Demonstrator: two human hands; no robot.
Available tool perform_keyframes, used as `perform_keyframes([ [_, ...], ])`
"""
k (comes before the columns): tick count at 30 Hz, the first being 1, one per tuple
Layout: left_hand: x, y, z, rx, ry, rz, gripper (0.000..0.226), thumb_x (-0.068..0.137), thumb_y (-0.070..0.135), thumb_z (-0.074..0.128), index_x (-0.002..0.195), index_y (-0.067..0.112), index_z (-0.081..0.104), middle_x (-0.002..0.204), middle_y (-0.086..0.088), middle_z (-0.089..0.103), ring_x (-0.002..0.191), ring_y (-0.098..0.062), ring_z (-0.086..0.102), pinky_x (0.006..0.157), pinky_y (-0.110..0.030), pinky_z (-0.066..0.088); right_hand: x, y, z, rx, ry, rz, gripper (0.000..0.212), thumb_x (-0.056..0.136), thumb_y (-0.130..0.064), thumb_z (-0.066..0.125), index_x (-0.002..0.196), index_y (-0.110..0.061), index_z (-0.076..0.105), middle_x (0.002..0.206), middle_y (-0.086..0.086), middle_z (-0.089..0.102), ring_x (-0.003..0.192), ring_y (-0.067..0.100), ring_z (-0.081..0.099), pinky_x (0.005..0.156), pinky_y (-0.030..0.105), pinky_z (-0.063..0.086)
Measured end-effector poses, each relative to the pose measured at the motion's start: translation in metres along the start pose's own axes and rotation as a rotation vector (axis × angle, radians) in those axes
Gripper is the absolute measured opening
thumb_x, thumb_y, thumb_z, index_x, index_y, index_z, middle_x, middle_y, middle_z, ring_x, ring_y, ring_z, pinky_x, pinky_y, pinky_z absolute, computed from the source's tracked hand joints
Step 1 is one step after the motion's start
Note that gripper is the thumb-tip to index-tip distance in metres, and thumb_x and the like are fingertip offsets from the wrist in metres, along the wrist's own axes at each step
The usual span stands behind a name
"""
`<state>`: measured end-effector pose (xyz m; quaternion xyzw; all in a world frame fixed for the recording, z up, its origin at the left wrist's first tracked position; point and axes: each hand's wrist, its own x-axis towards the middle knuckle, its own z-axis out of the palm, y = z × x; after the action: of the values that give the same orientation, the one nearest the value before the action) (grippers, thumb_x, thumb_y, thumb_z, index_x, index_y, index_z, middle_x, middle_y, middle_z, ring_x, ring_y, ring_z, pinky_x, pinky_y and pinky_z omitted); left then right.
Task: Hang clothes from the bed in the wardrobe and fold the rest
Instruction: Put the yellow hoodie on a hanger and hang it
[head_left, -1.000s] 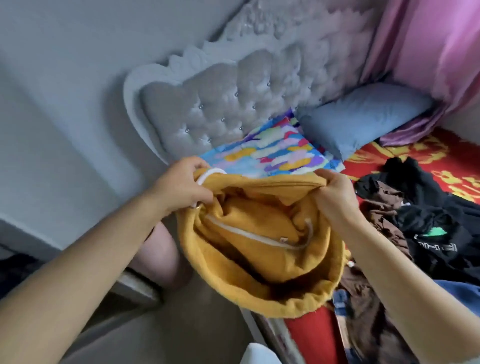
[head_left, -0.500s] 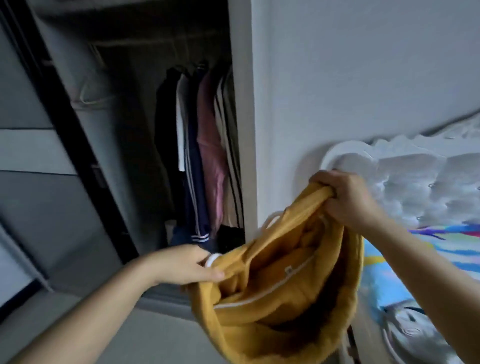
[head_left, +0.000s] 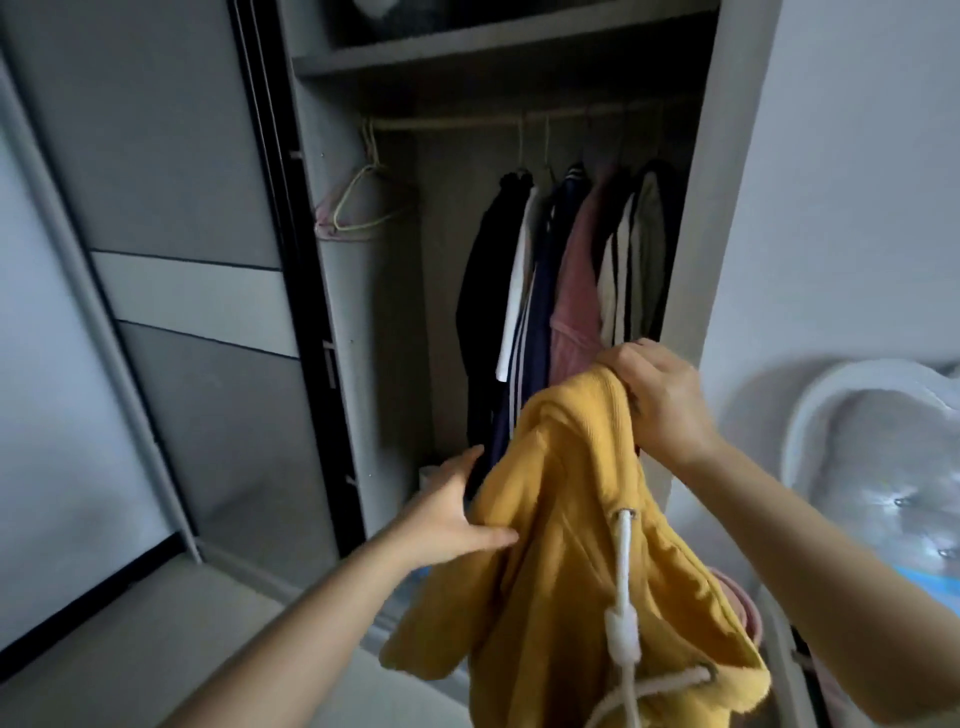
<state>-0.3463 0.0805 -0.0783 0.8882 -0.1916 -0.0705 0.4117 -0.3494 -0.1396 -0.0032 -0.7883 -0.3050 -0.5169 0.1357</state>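
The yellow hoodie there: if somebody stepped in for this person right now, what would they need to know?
Right hand grips the top of the yellow hoodie, held up in front of the open wardrobe. Left hand pinches its left side.
Several clothes already hang on the rail; spare hangers hang at the rail's left end.
Done: hoodie brought to the wardrobe.
Left: hook it onto the rail; whether a hanger is inside cannot be told.
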Motion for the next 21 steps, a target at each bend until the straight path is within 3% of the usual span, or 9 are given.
perform_keyframes([
  [3,0.030,0.000,0.008,-0.231,0.086,0.025,0.054,0.077,0.025,0.073,0.122,0.031,0.044,0.117,0.009,0.055,0.116,-0.014,0.050,0.101,-0.027,0.038,0.029,0.007,0.029,0.072,-0.002,-0.028,0.014,0.080,-0.014,0.046,0.091,-0.011,0.053,0.060,0.006,0.057,0.057,0.004,0.045,0.050,0.016,0.035],
  [6,0.064,-0.009,-0.015,-0.681,0.350,-0.160,0.042,0.067,0.035,0.074,0.104,0.018,0.061,0.100,-0.010,0.065,0.100,-0.031,0.060,0.096,-0.046,0.046,0.051,0.028,0.062,0.316,-0.173,0.229,0.020,0.087,-0.013,0.054,0.102,-0.002,0.059,0.079,0.001,0.060,0.064,0.005,0.056,0.056,0.014,0.043],
  [8,0.084,-0.020,-0.043,-0.930,0.460,-0.208,0.051,0.062,0.025,0.077,0.107,0.012,0.058,0.098,-0.015,0.063,0.097,-0.033,0.059,0.093,-0.049,0.046,0.044,0.051,0.087,0.586,-0.441,0.443,0.041,0.084,-0.027,0.064,0.119,-0.010,0.050,0.103,-0.004,0.058,0.087,-0.003,0.058,0.077,0.012,0.045],
  [10,0.102,-0.035,-0.072,-1.054,0.550,-0.195,0.054,0.067,0.023,0.076,0.116,0.009,0.056,0.099,-0.015,0.063,0.091,-0.031,0.060,0.081,-0.043,0.049,0.022,0.068,0.116,0.763,-0.786,0.639,0.098,0.058,-0.074,0.065,0.135,-0.021,0.032,0.131,-0.011,0.043,0.116,-0.005,0.044,0.096,0.014,0.039],
  [12,0.118,-0.044,-0.102,-1.096,0.644,-0.164,0.032,0.087,0.025,0.058,0.113,0.007,0.058,0.094,-0.013,0.064,0.084,-0.026,0.060,0.072,-0.036,0.049,-0.003,0.068,0.152,0.971,-1.145,0.850,0.126,0.029,-0.091,0.057,0.134,-0.036,0.015,0.132,-0.018,0.029,0.124,0.003,0.033,0.091,0.007,0.040],
  [14,0.134,-0.056,-0.128,-1.123,0.681,-0.176,0.034,0.092,0.034,0.050,0.113,0.008,0.060,0.102,-0.015,0.065,0.090,-0.029,0.062,0.080,-0.040,0.049,-0.020,0.051,0.193,1.247,-1.287,0.950,0.129,0.028,-0.084,0.068,0.135,-0.035,0.015,0.134,-0.015,0.034,0.124,0.012,0.038,0.086,0.014,0.046],
  [17,0.153,-0.082,-0.161,-1.144,0.743,-0.197,0.036,0.091,0.043,0.048,0.108,0.014,0.062,0.102,-0.010,0.066,0.091,-0.026,0.062,0.074,-0.039,0.049,-0.023,0.020,0.264,1.545,-1.055,1.208,0.089,0.044,-0.043,0.089,0.121,-0.028,0.046,0.118,0.001,0.064,0.108,0.026,0.061,0.083,0.039,0.054],
  [19,0.162,-0.103,-0.183,-1.167,0.793,-0.199,0.034,0.093,0.041,0.046,0.111,0.014,0.059,0.100,-0.006,0.065,0.087,-0.021,0.062,0.066,-0.034,0.046,-0.003,0.003,0.305,1.586,-0.851,1.382,0.048,0.059,-0.009,0.081,0.102,-0.011,0.060,0.087,0.009,0.072,0.078,0.022,0.070,0.064,0.031,0.057],
  [21,0.170,-0.117,-0.208,-1.197,0.788,-0.171,0.033,0.095,0.036,0.044,0.115,0.013,0.057,0.100,-0.005,0.063,0.085,-0.018,0.061,0.063,-0.032,0.045,0.027,0.000,0.327,1.515,-0.681,1.501,0.013,0.069,0.000,0.068,0.076,-0.003,0.057,0.056,0.009,0.060,0.046,0.016,0.057,0.044,0.019,0.045],
])
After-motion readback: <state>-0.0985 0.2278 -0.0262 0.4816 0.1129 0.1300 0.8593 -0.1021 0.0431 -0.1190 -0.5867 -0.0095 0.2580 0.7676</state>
